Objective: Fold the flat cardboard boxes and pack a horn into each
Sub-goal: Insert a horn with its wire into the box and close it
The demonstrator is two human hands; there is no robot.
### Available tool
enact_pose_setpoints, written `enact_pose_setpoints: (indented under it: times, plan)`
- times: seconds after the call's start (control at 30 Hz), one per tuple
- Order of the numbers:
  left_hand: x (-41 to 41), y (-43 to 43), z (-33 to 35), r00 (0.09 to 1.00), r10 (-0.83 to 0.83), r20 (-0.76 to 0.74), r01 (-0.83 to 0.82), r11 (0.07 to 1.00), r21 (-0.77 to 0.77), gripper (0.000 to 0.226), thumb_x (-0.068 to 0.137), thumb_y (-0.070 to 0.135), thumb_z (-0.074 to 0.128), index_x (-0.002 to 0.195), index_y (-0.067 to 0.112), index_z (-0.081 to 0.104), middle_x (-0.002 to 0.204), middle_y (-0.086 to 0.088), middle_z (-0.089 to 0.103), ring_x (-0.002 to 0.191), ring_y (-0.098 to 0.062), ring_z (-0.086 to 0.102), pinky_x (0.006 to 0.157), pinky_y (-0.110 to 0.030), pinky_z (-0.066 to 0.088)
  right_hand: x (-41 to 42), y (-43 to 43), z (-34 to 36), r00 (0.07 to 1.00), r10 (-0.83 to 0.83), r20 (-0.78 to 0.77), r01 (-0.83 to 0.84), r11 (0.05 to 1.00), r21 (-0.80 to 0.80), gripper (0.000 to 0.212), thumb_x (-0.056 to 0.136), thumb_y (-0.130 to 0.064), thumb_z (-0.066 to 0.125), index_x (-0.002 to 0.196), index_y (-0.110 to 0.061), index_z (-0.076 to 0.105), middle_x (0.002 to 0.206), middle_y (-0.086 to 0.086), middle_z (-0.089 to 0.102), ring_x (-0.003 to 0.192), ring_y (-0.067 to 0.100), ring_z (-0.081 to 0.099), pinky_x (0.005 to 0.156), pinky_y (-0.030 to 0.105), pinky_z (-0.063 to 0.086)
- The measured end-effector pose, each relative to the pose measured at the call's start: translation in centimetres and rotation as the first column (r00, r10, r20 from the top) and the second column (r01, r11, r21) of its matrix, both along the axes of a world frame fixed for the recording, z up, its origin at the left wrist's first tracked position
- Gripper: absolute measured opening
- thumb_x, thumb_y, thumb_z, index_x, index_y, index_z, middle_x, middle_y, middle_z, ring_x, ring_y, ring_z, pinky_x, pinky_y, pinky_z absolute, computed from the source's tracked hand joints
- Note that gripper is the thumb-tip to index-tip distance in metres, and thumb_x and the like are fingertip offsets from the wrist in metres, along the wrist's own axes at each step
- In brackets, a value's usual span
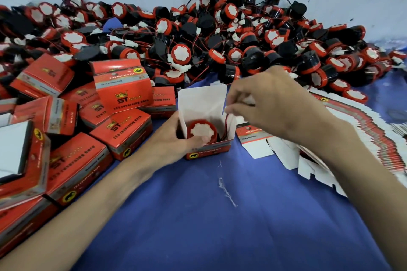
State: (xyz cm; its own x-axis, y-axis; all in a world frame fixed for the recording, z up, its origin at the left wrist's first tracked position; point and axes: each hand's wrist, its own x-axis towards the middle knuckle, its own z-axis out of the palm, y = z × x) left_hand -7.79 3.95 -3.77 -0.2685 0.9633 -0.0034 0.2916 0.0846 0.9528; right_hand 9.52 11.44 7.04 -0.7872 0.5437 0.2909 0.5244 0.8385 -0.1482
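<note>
While the small red cardboard box [203, 103] stood open on the blue cloth [220, 215], its white lid flap upright, a round red-and-black horn [201, 131] sat inside it, white face up. The left hand [174, 145] gripped the box's near-left corner, thumb lying across the horn's rim. The right hand [271, 103] hovered over the box's right wall with fingertips drawn together; whether they pinched anything was too blurred to tell. Closed red boxes [123, 92] lay left, loose horns [220, 35] behind, flat cartons [363, 127] right.
</note>
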Motion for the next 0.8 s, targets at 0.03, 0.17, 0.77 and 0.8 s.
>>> enact_pose_setpoints:
  times: [0.03,0.17,0.77,0.8]
  plan:
    - [0.0,0.1,0.1,1.0,-0.013,0.008,0.013,1.0,-0.001,0.042,0.076,0.019,0.078,0.103,0.041,0.053,0.097,0.027,0.064,0.085,0.02,0.057,0.066,0.0,0.042,-0.4,-0.1,-0.1,0.993,0.029,-0.118,-0.034,0.999,-0.036,0.007,0.086,-0.025,0.069,0.082,-0.019,0.07,0.072,-0.007,0.064,0.071,0.013,0.061,0.071,0.029,0.05]
    - [0.0,-0.1,0.4,0.997,-0.047,0.054,0.047,0.999,-0.013,0.047,0.07,0.024,0.083,0.108,0.036,0.058,0.096,0.02,0.07,0.085,0.013,0.062,0.064,-0.002,0.044,-2.5,-0.7,-2.2,0.966,0.012,-0.257,-0.059,0.983,-0.175,0.008,0.091,-0.017,0.064,0.088,-0.011,0.068,0.077,0.0,0.07,0.075,0.014,0.067,0.072,0.027,0.051]
    - [0.2,-0.6,-0.3,0.996,-0.056,-0.065,0.061,0.994,0.089,0.056,0.073,0.022,0.081,0.122,0.025,0.055,0.113,0.011,0.066,0.106,0.0,0.06,0.091,-0.023,0.048,-3.9,-1.8,-5.2,0.988,0.103,0.112,-0.09,0.989,-0.118,0.049,0.101,-0.039,0.026,0.09,-0.023,0.071,0.11,-0.004,0.052,0.109,0.015,0.046,0.094,0.034,0.032]
    - [0.2,-0.6,-0.4,0.996,-0.051,-0.075,0.057,0.995,0.083,0.054,0.074,0.024,0.08,0.121,0.025,0.054,0.114,0.011,0.066,0.107,-0.001,0.06,0.092,-0.024,0.048,-3.9,-1.8,-5.2,0.991,0.098,0.088,-0.084,0.986,-0.145,0.05,0.101,-0.039,0.026,0.087,-0.023,0.071,0.108,-0.007,0.052,0.107,0.012,0.047,0.095,0.032,0.032]
